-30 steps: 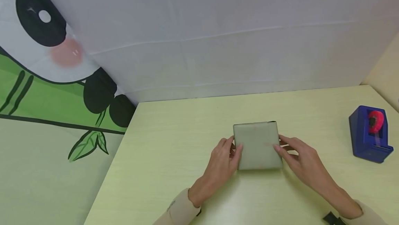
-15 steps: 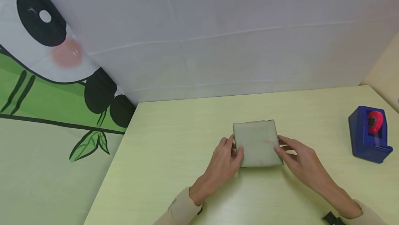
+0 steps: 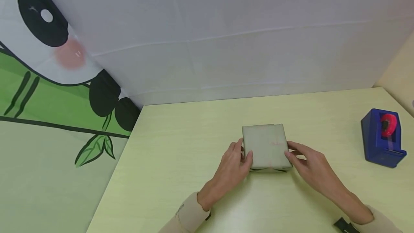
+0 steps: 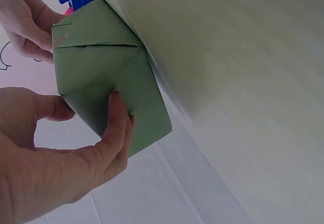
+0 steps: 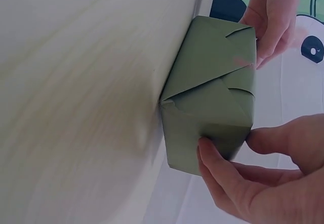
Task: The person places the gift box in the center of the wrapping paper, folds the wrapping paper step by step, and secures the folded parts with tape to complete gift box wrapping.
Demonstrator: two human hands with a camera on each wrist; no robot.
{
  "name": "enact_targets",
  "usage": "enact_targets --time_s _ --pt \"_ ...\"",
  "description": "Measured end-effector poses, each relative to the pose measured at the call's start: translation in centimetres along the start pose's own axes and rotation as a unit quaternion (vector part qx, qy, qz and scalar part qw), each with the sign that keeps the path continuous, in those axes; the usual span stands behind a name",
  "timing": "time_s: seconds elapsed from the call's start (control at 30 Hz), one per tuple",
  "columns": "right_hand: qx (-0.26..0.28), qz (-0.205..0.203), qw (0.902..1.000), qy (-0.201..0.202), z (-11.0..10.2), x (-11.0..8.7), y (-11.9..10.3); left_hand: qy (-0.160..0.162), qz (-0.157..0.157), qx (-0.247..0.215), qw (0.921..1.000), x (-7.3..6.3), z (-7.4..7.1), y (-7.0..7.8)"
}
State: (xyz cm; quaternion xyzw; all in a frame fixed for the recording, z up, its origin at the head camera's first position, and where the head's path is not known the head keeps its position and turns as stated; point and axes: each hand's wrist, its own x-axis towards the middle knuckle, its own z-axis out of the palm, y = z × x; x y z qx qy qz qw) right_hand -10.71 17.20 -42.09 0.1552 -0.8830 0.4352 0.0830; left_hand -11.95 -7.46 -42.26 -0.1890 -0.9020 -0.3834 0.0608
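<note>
A small box wrapped in plain green paper (image 3: pixel 263 145) is held between both hands close over the table, its near side showing in the head view. My left hand (image 3: pixel 228 168) grips its left side, thumb on the upper edge and fingers against the side face. From the right, my right hand (image 3: pixel 315 170) pinches the opposite side in the same manner. Folded paper flaps cross the near face of the box (image 5: pixel 212 77) in the right wrist view. Another crease runs over the box (image 4: pixel 96 44) in the left wrist view. Faint reddish marks show on the paper.
A blue tape dispenser (image 3: pixel 375 143) with a red-cored roll stands at the table's right. The pale wooden table (image 3: pixel 181 139) ends at a white cloth backdrop (image 3: pixel 226 60). A cartoon print (image 3: pixel 48 68) hangs at left. A black strap (image 3: pixel 344 225) lies by the right sleeve.
The box has tipped in the hands, so its near side with folded flaps now shows below the top face. Both hands stay in nearly the same place.
</note>
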Motion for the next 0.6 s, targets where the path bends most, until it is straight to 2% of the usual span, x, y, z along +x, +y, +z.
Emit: enact_targets --time_s 0.23,0.6 --pt "0.006 0.012 0.9998 -0.011 0.09 0.01 0.2 -0.014 0.005 -0.003 0.9999 0.12 0.09 -0.15" --pt "-0.012 -0.011 0.9997 -0.02 -0.1 -0.08 0.82 -0.013 0.02 0.061 0.9979 -0.12 -0.09 -0.17"
